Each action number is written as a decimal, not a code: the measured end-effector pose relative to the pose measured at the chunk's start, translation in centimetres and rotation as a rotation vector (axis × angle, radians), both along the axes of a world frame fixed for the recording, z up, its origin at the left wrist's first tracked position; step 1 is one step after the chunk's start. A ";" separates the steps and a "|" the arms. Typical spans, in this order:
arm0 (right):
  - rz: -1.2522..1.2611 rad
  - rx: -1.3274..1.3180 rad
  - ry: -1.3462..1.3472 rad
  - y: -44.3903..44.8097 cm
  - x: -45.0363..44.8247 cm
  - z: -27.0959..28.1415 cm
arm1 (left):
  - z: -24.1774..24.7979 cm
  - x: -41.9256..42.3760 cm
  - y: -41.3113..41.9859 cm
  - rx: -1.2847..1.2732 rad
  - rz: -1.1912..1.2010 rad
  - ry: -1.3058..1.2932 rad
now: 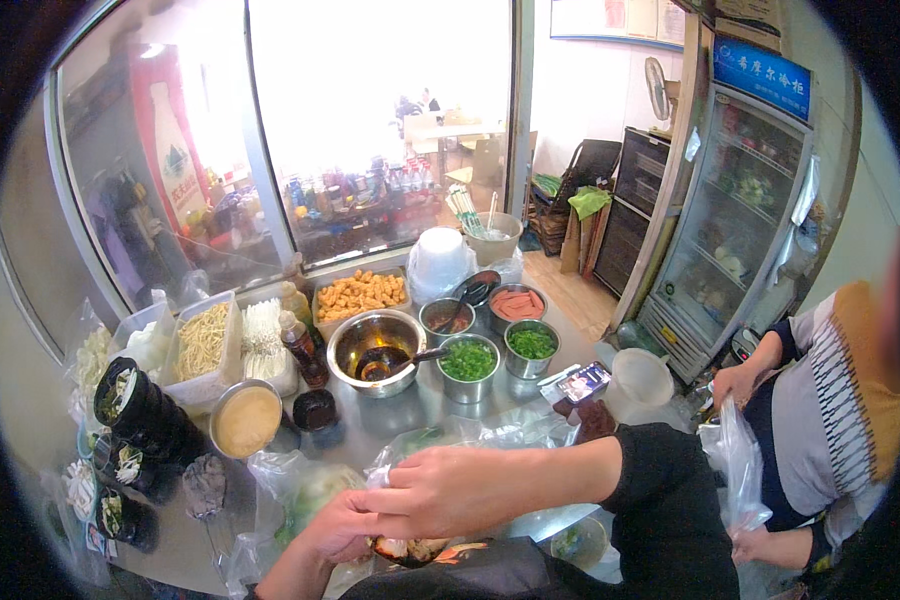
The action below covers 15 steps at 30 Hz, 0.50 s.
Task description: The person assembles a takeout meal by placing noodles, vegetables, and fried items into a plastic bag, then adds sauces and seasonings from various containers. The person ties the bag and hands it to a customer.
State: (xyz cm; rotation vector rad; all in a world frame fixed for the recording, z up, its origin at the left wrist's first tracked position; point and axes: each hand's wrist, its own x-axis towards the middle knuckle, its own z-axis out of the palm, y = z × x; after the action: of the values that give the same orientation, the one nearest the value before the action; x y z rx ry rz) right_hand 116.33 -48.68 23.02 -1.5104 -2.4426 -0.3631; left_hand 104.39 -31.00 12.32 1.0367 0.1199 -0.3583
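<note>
My left hand [337, 525] and my right hand [427, 491] meet low in the middle, fingers pinched together. Whitish crumpled plastic shows at my right fingers, and a clear plastic bag [319, 484] with pale green contents lies right behind my hands. Both hands seem to grip this plastic, though the fingers hide the exact hold. Beneath my wrists, a dark rounded shape with browned patches [409, 551] is partly covered; I cannot tell what it is. Beyond the hands stand a steel bowl of dark sauce [379, 352] with a ladle and a steel pot of chopped greens [468, 360].
Along the steel table [390, 420] stand a container of fried pieces [360, 294], a tub of pale strips [202, 337], a pot of beige liquid [245, 420], sauce bottles [300, 345] and a phone [585, 381]. Another person [810, 405] at right holds a plastic bag [739, 472].
</note>
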 end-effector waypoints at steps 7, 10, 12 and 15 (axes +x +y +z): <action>0.098 0.013 0.046 -0.5 1.1 -0.9 | 0.2 -2.0 -0.3 0.121 -0.037 -0.260; 0.048 0.474 0.402 0.1 1.9 -2.5 | 0.7 -2.9 -0.4 0.312 0.206 -0.365; -0.056 0.434 0.645 0.4 1.6 -4.5 | 1.9 -2.2 -1.5 0.407 0.464 -0.554; -0.075 0.246 0.974 0.7 0.1 -5.9 | 2.3 -2.0 -1.9 0.568 0.582 -0.618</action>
State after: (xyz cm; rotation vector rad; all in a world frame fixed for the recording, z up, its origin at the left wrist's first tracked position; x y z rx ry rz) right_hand 116.40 -48.02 17.09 -1.2449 -1.5175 0.0694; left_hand 102.42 -32.86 14.63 1.5654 -0.0423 0.5622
